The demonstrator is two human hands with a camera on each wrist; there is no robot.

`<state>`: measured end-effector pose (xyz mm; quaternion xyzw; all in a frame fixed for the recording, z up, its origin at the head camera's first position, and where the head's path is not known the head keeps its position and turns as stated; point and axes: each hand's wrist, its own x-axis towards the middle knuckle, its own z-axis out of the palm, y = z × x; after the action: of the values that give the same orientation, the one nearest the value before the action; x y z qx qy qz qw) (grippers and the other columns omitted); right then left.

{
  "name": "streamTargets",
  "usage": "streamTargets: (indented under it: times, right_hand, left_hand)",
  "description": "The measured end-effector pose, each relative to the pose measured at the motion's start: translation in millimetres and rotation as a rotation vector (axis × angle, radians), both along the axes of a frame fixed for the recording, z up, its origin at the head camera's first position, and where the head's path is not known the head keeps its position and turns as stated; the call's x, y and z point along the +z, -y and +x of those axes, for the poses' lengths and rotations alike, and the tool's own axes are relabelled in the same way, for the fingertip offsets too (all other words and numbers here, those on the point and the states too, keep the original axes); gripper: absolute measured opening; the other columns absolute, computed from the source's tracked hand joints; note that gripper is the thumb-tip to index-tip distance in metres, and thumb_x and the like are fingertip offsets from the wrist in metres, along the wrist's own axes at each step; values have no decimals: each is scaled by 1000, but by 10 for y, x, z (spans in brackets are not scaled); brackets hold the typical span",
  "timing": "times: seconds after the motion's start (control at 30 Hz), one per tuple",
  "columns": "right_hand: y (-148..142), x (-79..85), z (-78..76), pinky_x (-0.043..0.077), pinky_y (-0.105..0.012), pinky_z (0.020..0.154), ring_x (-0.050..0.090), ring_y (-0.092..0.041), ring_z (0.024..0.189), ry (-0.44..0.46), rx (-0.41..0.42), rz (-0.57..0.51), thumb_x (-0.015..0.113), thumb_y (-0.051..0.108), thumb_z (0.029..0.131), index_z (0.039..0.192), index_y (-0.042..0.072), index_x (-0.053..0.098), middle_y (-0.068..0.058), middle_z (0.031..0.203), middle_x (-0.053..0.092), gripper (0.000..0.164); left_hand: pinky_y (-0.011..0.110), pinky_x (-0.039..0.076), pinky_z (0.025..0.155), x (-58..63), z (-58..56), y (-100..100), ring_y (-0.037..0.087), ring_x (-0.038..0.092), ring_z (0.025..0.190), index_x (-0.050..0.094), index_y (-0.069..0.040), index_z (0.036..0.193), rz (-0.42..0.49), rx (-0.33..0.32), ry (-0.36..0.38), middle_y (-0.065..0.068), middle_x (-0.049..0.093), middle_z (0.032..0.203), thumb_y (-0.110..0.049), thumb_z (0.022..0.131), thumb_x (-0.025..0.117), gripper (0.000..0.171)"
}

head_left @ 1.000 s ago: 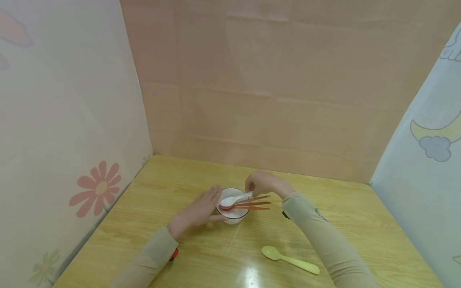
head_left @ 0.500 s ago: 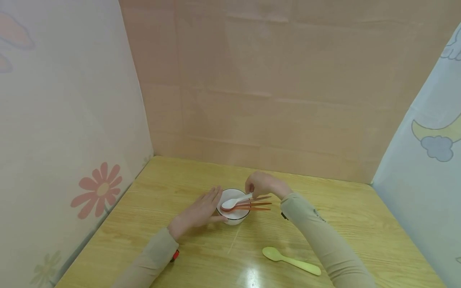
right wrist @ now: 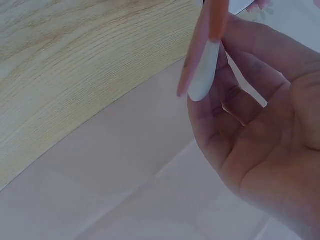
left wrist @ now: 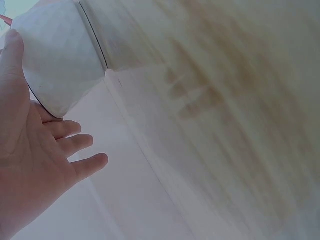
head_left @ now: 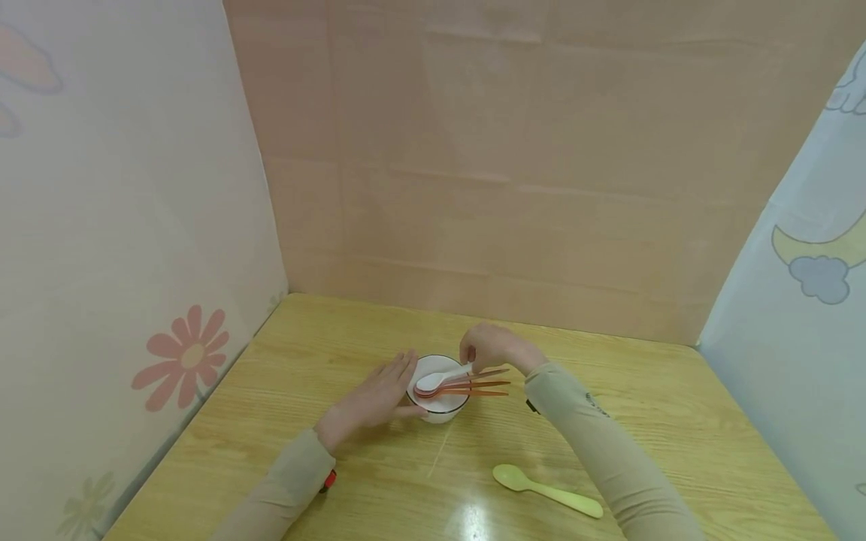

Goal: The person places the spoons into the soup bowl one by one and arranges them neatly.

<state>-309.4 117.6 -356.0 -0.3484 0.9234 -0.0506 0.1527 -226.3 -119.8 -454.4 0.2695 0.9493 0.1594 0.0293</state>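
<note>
A white bowl (head_left: pixel 443 415) with a dark rim stands on the wooden table. My left hand (head_left: pixel 372 392) holds its left side, thumb at the near side and fingers along the far left; in the left wrist view some fingers (left wrist: pixel 90 165) extend past it. My right hand (head_left: pixel 497 346) pinches the handle of a white spoon (head_left: pixel 431 382), whose head lies over the other spoons in the bowl. Those are a pinkish-brown spoon (head_left: pixel 490 373), a dark orange spoon (head_left: pixel 490 384) and an orange spoon (head_left: pixel 490 393), their handles sticking out to the right over the rim.
A yellow-green spoon (head_left: pixel 555 492) lies on the table (head_left: pixel 676 421) in front of the bowl, beside the right sleeve. A tan back wall (head_left: pixel 507 188) and patterned side panels, with a pink flower (head_left: pixel 192 355) on the left one, enclose the table.
The right hand and the white spoon have shifted very slightly left, and the spoon's head sits a touch lower over the others. The left hand keeps its place on the bowl.
</note>
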Motion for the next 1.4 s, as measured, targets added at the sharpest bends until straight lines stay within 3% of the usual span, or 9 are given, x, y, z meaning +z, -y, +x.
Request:
streamTargets:
  times: [0.73,1.1,1.4]
  right_hand:
    - [-58,81,41,54,-34,83,62,-18,91,22,-57,-37,72,-5,79,99,4,72,-8,100,71,22]
    - [-271,138,91,55,-33,78,64,-20,88,-60,-9,-114,74,-4,79,94,4,72,-13,98,73,17]
    - [-460,126,109,56,-35,79,65,-27,91,-54,-37,-169,73,-6,79,97,0,72,-15,98,72,20]
  left_hand:
    - [59,27,120,4,-12,23,41,18,153,13,5,157,-2,-11,-14,23,15,165,-58,95,55,98]
    - [60,28,119,-5,1,24,43,19,152,15,7,156,19,-20,-20,25,16,164,-56,95,56,96]
    - [61,29,118,-20,-11,27,44,21,151,17,8,155,12,-21,-46,26,18,163,-56,95,57,97]
